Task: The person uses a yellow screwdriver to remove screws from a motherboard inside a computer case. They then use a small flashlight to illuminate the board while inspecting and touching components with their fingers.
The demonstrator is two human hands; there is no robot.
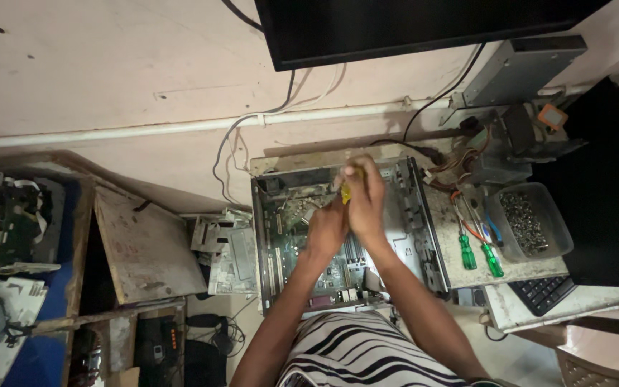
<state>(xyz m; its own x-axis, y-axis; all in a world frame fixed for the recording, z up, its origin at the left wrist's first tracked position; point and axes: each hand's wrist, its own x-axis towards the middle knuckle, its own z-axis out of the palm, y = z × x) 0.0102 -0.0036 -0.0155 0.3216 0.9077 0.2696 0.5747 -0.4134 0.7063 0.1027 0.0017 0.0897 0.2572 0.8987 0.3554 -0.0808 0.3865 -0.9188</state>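
An open desktop computer case [413, 208] lies flat with its green motherboard [338, 269] exposed. Both my hands are inside it, over the board's far half. My right hand [367, 201] is closed around a yellow-handled tool [345, 192], likely a screwdriver, whose tip is hidden. My left hand [326, 228] sits just below and left of it, fingers curled near the same spot; whether it grips anything is hidden.
Two green-handled screwdrivers [480, 252] lie on the table right of the case, beside a clear tub of screws [528, 222]. A keyboard [542, 292] sits at the table's near edge. A monitor [410, 25] hangs above. Wooden boards [145, 244] and dismantled printer parts [8, 222] lie left.
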